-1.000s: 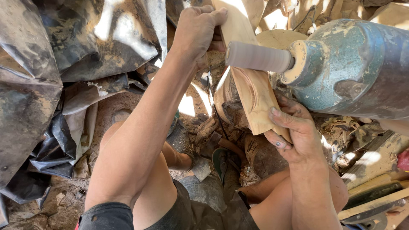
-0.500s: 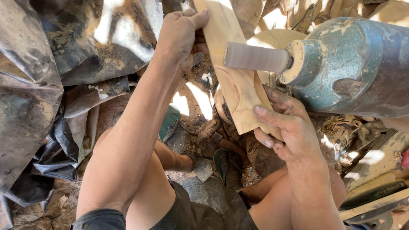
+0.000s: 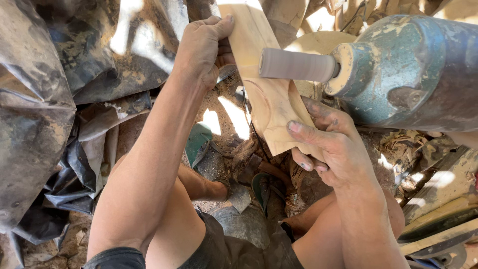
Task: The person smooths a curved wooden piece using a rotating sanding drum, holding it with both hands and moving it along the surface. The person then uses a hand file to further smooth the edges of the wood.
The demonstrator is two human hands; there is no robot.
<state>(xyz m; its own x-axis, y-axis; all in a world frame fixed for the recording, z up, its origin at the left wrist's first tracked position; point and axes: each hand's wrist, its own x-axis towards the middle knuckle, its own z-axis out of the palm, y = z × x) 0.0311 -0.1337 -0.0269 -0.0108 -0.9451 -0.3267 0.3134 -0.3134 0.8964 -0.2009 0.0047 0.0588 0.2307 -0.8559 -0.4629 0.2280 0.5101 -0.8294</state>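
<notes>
A pale carved wooden piece (image 3: 264, 94) is held upright between both hands. My left hand (image 3: 201, 47) grips its far upper edge. My right hand (image 3: 331, 147) clasps its near lower end, fingers wrapped over the face. A grey sanding drum (image 3: 296, 65) sticks out sideways from a dusty blue-green motor housing (image 3: 418, 69) and lies across the wood's face, touching it just above a curved hollow.
Crumpled dark plastic sheeting (image 3: 45, 124) fills the left side. Below are my bare legs, dark shorts and green sandals (image 3: 199, 144) on dusty ground strewn with wood scraps. Planks and tools (image 3: 443, 219) lie at the lower right.
The wooden piece has shifted so the drum now meets it higher along its face. Both hands moved with it, the left one dropping slightly along the top edge.
</notes>
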